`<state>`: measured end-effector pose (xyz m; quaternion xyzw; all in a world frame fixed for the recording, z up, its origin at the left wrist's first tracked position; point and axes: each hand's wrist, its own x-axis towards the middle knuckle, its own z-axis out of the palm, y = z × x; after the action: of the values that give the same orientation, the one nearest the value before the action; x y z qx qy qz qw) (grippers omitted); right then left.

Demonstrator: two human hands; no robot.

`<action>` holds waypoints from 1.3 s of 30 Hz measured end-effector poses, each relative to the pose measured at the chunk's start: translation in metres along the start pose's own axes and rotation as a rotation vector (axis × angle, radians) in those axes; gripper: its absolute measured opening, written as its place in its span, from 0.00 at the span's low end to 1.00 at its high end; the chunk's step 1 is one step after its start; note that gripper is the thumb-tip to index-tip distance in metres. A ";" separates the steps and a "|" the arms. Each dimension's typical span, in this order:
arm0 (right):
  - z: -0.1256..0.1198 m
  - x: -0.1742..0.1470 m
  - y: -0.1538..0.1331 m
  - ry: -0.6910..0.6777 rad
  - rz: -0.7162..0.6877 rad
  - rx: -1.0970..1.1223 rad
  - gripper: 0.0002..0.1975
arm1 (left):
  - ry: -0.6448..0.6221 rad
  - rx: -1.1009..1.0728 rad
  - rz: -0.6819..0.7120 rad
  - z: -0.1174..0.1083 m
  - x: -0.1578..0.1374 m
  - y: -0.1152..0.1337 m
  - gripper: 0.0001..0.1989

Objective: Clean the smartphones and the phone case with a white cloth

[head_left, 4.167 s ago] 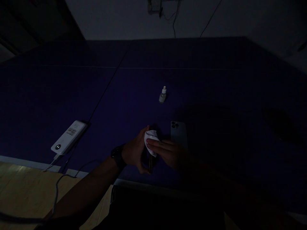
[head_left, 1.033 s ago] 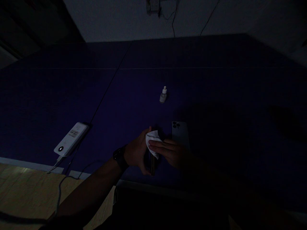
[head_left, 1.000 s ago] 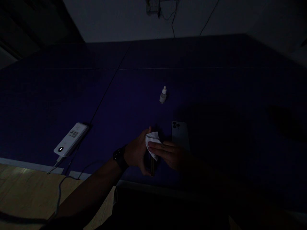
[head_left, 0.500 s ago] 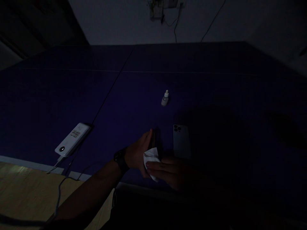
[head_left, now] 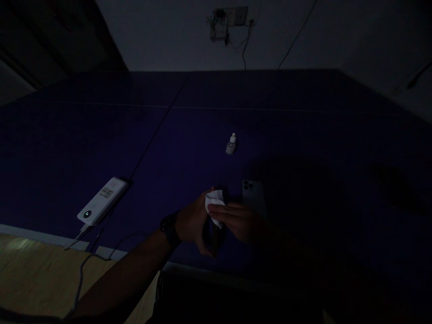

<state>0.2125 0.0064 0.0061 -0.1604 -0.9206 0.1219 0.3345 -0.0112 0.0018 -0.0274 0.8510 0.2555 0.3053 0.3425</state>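
My left hand (head_left: 194,219), with a dark watch on the wrist, grips a thin dark flat object (head_left: 215,240) held edge-on, about the size of a phone. Its faces are too dark to make out. Against the upper part of this object my right hand (head_left: 238,220) presses a folded white tissue (head_left: 215,201), its fingers closed over it. A phone (head_left: 254,194) lies back up just beyond my right hand, which hides its lower end. Farther off, a small dropper bottle (head_left: 231,146) with a white cap stands upright.
To the left, a white power bank (head_left: 103,201) with a cable (head_left: 81,279) plugged in lies on the dark blue table (head_left: 151,189). The cable drops over the near edge. At the back, sockets with wires (head_left: 232,18) sit on the wall. The room is very dim.
My right hand has moved the tissue upward along the flat object, uncovering its lower edge. My left hand stays nearly in place. The view has tilted slightly up.
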 end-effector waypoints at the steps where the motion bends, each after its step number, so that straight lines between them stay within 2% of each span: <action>1: 0.000 -0.002 -0.004 -0.031 -0.024 0.000 0.18 | 0.000 0.003 -0.008 0.000 -0.001 -0.001 0.81; 3: 0.000 -0.003 -0.003 -0.067 -0.026 0.001 0.19 | -0.013 0.002 -0.007 -0.001 0.000 0.000 0.82; 7: -0.001 0.005 0.012 0.057 0.105 -0.006 0.21 | -0.027 0.000 0.016 -0.004 0.004 0.005 0.80; 9: -0.001 0.006 0.012 0.076 0.105 0.029 0.20 | -0.011 -0.008 0.007 -0.003 0.004 0.005 0.80; 12: -0.001 -0.001 -0.001 0.008 0.060 0.101 0.18 | 0.009 -0.040 -0.004 0.000 -0.001 -0.001 0.84; 15: -0.004 -0.008 -0.019 -0.033 0.122 0.087 0.18 | 0.027 -0.047 -0.029 0.001 -0.004 -0.004 0.88; 18: -0.006 -0.011 -0.032 0.006 0.159 0.048 0.20 | 0.033 -0.073 -0.056 -0.003 -0.003 0.002 0.89; 22: -0.005 -0.009 -0.044 0.052 0.105 -0.047 0.21 | -0.007 -0.149 -0.041 -0.013 -0.001 0.018 0.88; 24: -0.006 -0.007 -0.050 0.029 0.064 -0.094 0.20 | 0.019 -0.184 -0.040 -0.016 0.000 0.027 0.82; 27: -0.009 -0.009 -0.057 0.029 0.036 -0.101 0.20 | 0.112 -0.265 -0.101 -0.014 0.001 0.040 0.63; 30: -0.015 -0.016 -0.059 0.192 0.106 -0.036 0.20 | 0.141 -0.367 -0.085 -0.006 0.002 0.049 0.57; 34: -0.027 -0.018 -0.053 0.488 0.355 0.095 0.18 | 0.097 -0.383 -0.118 0.006 0.000 0.055 0.65; 37: -0.035 -0.012 -0.048 0.535 0.472 0.147 0.16 | 0.141 -0.276 -0.144 0.011 -0.001 0.059 0.67; 39: -0.039 -0.006 -0.047 0.479 0.487 0.158 0.17 | 0.159 -0.248 -0.140 0.013 -0.002 0.062 0.63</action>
<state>0.2319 -0.0343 0.0474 -0.3729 -0.7386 0.2278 0.5133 0.0103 -0.0445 0.0098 0.7553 0.3010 0.3764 0.4441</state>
